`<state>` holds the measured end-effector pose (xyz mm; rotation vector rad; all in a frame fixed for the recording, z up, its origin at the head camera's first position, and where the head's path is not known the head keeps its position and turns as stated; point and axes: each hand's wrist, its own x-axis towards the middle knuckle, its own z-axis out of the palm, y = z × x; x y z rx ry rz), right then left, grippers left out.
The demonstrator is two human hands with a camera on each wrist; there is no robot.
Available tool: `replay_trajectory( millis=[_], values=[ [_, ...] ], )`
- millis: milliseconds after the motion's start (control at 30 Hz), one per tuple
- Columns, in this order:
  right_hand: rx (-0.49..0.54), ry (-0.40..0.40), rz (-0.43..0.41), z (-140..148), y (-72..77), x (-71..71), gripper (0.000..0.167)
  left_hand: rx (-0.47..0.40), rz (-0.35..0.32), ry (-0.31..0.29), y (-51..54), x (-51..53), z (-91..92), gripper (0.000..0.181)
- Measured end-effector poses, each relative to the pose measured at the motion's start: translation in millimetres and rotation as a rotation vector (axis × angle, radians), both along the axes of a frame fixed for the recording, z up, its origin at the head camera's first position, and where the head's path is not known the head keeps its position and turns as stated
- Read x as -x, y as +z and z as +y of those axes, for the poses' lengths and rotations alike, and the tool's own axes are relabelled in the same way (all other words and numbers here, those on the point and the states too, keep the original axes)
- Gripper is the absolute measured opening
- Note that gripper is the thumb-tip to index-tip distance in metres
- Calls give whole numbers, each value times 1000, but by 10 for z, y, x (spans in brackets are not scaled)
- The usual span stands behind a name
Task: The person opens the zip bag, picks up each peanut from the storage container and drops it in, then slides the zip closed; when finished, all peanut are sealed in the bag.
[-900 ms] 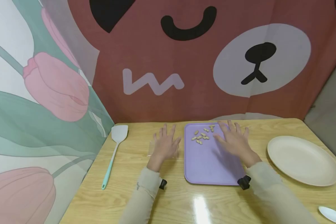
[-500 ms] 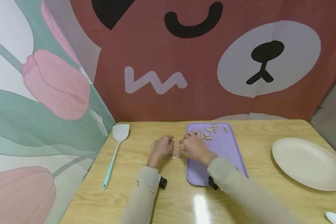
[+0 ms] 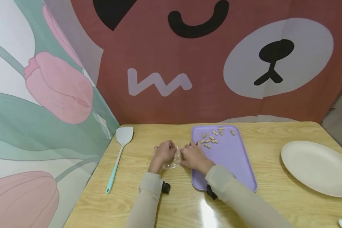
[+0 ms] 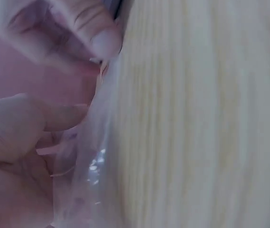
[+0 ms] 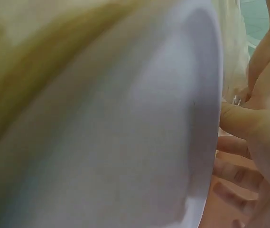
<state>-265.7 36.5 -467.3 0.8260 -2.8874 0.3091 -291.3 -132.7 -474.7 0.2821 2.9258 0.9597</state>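
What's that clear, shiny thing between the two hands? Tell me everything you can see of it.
It looks like a small, thin bag of see-through plastic, crinkled and catching bright glints. It sits over the wooden table, just left of the purple tray. The left hand and right hand both pinch it near an edge, partly covering it. Whether it is open is unclear.

Clear film (image 4: 89, 185): thin plastic, glossy, crinkled
Tray (image 3: 225, 167): smooth plastic, low sheen
Tabletop (image 3: 97, 209): wood-grained, glossy
Backdrop (image 3: 159, 109): matt printed cloth
Plate (image 3: 319, 167): smooth, matt
Peanuts (image 3: 214, 141): rough shells
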Motion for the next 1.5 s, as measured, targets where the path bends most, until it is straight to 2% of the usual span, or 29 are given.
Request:
replay_trajectory(
  millis=[67,167,233,267,333,433,533,633,700,800,933,1067,1133,1200,1300,1367,1433,1500],
  values=[
    [-2,6,16,8,10,-18,25,-138,-45,-2,20,-17,-61,6],
    [20,25,46,9,19,-39,27,-417,-111,8,47,-38,-151,4],
    [72,37,56,9,27,-52,31,-594,-141,24,64,-44,-204,6],
    [107,39,58,12,33,-58,32,-655,-141,33,75,-46,-224,6],
    [192,31,31,22,52,-66,35,-726,-137,53,107,-57,-247,5],
    [364,0,-68,53,101,-78,35,-787,-126,63,154,-81,-246,4],
    [558,-30,-212,104,159,-87,25,-842,-104,63,203,-127,-223,5],
    [724,-14,-312,191,219,-95,13,-891,-72,48,255,-170,-204,6],
    [795,-2,-342,259,255,-101,9,-905,-57,33,294,-189,-190,5],
    [845,15,-333,359,297,-109,7,-892,-56,15,338,-201,-171,13],
    [857,12,-319,462,319,-129,7,-835,-67,-7,351,-204,-154,29],
    [860,2,-321,516,343,-159,9,-762,-36,-36,339,-214,-136,31],
    [860,-4,-321,523,364,-176,11,-721,6,-48,334,-220,-112,28],
    [852,-1,-309,519,389,-194,11,-675,75,-43,326,-221,-70,25],
    [827,5,-274,500,433,-217,9,-589,202,14,302,-229,17,25],
    [813,-1,-249,486,465,-229,7,-533,284,79,295,-247,84,21],
    [800,-15,-231,474,496,-236,7,-513,324,108,305,-284,146,14],
    [792,-30,-225,458,528,-241,7,-533,318,87,324,-320,200,10]
  ],
)
